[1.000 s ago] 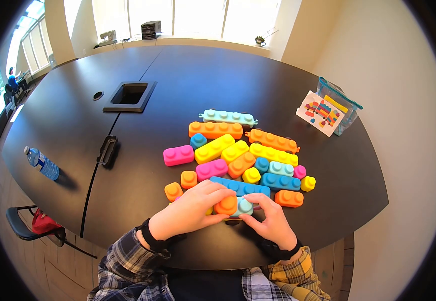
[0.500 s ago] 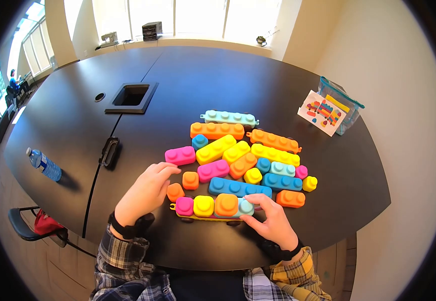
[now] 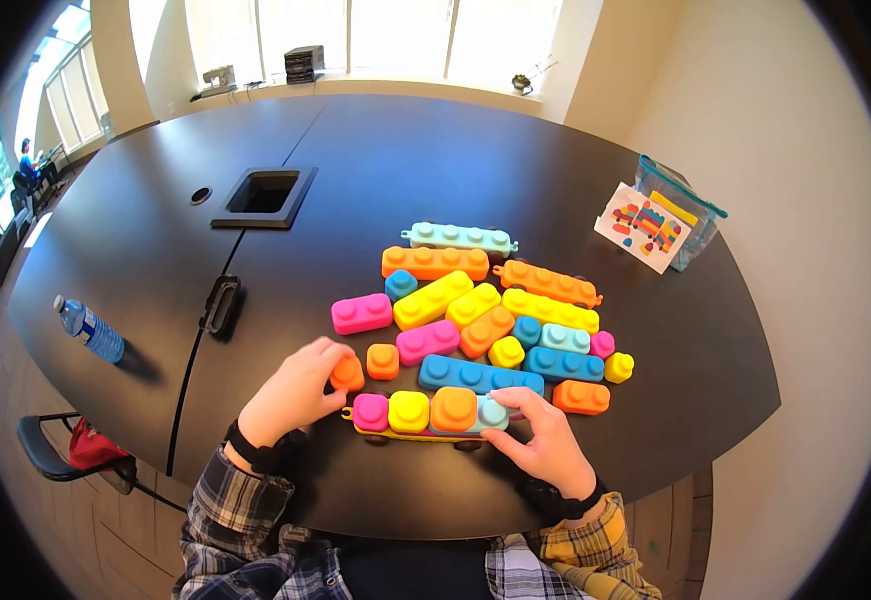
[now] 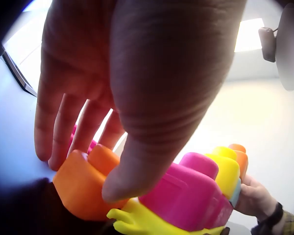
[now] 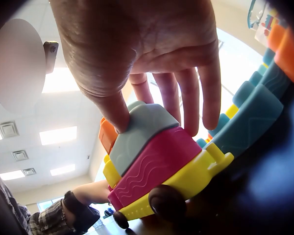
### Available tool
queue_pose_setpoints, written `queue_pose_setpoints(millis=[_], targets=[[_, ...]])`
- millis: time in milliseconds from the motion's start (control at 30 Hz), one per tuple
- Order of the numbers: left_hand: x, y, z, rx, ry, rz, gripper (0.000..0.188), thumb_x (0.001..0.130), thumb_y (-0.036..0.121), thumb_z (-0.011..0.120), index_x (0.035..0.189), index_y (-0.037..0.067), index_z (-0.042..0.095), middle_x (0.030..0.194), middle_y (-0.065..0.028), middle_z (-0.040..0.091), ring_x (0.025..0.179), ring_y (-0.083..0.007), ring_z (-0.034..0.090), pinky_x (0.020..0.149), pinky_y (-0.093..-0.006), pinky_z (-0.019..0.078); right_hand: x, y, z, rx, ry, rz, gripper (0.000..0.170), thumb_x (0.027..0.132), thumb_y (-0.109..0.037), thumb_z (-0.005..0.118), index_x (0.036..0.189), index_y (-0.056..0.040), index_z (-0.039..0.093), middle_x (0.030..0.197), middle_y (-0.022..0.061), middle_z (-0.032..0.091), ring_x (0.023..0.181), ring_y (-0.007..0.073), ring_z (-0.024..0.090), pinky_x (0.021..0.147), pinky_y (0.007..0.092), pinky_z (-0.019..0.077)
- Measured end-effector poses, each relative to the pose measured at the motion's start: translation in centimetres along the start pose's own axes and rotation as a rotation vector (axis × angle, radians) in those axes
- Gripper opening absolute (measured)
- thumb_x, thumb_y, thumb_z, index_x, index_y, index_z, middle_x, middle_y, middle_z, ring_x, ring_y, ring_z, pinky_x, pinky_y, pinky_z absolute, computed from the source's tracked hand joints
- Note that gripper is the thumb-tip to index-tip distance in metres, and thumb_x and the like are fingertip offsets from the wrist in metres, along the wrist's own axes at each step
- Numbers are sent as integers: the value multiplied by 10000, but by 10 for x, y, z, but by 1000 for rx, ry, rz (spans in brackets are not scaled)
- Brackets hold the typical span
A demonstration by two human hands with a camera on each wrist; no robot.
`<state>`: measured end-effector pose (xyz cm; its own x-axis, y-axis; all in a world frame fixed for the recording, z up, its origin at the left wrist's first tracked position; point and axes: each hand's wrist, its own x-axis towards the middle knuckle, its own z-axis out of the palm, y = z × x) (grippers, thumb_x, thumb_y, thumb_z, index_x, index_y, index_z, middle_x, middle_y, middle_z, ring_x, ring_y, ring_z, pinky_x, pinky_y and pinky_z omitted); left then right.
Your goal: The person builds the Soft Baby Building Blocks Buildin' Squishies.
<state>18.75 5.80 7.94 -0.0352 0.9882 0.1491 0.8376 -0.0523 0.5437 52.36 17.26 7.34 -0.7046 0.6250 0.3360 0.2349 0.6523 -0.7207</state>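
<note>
My left hand pinches a small orange block between thumb and fingers; the left wrist view shows the thumb against this orange block. Just right of it stands a yellow wheeled base with a magenta layer, topped by a magenta block, a yellow block, an orange block and a light blue block. My right hand grips the light blue end; in the right wrist view its thumb presses the light blue block above the magenta layer.
Behind the base lies a long blue block, with several coloured blocks beyond it. A light blue wheeled base and an orange one are farther back. A picture card leans on a clear bag at the right; a bottle is left.
My left hand has left the built-up base, moved left and taken hold of the small orange block. My right hand stays at the light blue end.
</note>
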Motion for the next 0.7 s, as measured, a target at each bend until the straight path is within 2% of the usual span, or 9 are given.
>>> queue_pose_setpoints(millis=[67, 133, 167, 267, 400, 467, 567, 633, 700], targets=[[5, 12, -10, 20, 89, 37, 433, 816, 79, 792, 1220, 48, 641, 1190, -156, 651, 1068, -357, 669, 933, -395, 560, 1, -2, -4, 35, -56, 72, 446, 900, -191, 834, 1278, -73, 631, 1246, 137, 706, 1102, 323, 707, 912, 378, 590], [10, 35, -22, -110, 219, 94, 470, 838, 48, 791, 1281, 41, 634, 1215, -149, 644, 1102, -321, 680, 956, -383, 571, 6, -6, -11, -11, -31, -2, 466, 896, -184, 837, 1297, -68, 630, 1272, 140, 696, 1156, 329, 686, 966, 389, 568], [14, 45, -25, -111, 219, 94, 470, 838, 48, 791, 1281, 41, 634, 1215, -149, 644, 1102, -321, 680, 956, -383, 571, 11, -10, -15, -57, -9, -74, 487, 893, -177, 840, 1315, -62, 629, 1299, 144, 686, 1210, 335, 666, 1020, 400, 547], [25, 79, -28, -296, 195, 333, 534, 892, 45, 784, 1389, 24, 590, 1310, -140, 647, 1195, -266, 667, 988, -388, 576, 24, -32, -25, 19, 89, -102, 540, 881, -153, 848, 1359, -48, 621, 1342, 153, 670, 1293, 336, 625, 1096, 419, 499], [35, 106, -14, -373, 64, 414, 545, 901, 89, 802, 1400, 44, 587, 1316, -140, 663, 1216, -312, 654, 1027, -403, 548, 40, -50, -23, 174, 73, -156, 580, 862, -122, 859, 1381, -38, 613, 1353, 156, 668, 1300, 321, 628, 1091, 410, 504], [34, 111, -3, -374, 76, 409, 546, 903, 98, 803, 1402, 46, 587, 1320, -143, 661, 1221, -326, 649, 1036, -409, 540, 41, -44, -18, 123, 80, -233, 602, 853, -96, 860, 1396, -38, 608, 1339, 153, 676, 1267, 299, 649, 1071, 394, 518], [33, 113, 6, -422, 69, 380, 548, 906, 105, 801, 1406, 49, 584, 1327, -149, 658, 1228, -342, 640, 1037, -423, 529, 37, -34, -19, 122, 43, -219, 635, 841, -102, 872, 1402, -23, 585, 1342, 146, 662, 1238, 250, 660, 1061, 377, 527], [33, 110, 12, -381, 138, 450, 579, 889, 132, 824, 1409, 55, 582, 1335, -146, 654, 1220, -338, 644, 1021, -425, 536, 33, -29, -19, 136, 60, -196, 625, 840, -99, 871, 1394, -24, 592, 1335, 137, 667, 1223, 241, 666, 1053, 371, 528], [26, 107, 9, -340, 104, 411, 581, 879, 156, 837, 1397, 59, 592, 1322, -145, 661, 1210, -338, 648, 1010, -424, 540, 29, -27, -22, 151, 80, -176, 614, 839, -95, 870, 1385, -25, 600, 1328, 129, 671, 1208, 233, 673, 1045, 365, 530]])
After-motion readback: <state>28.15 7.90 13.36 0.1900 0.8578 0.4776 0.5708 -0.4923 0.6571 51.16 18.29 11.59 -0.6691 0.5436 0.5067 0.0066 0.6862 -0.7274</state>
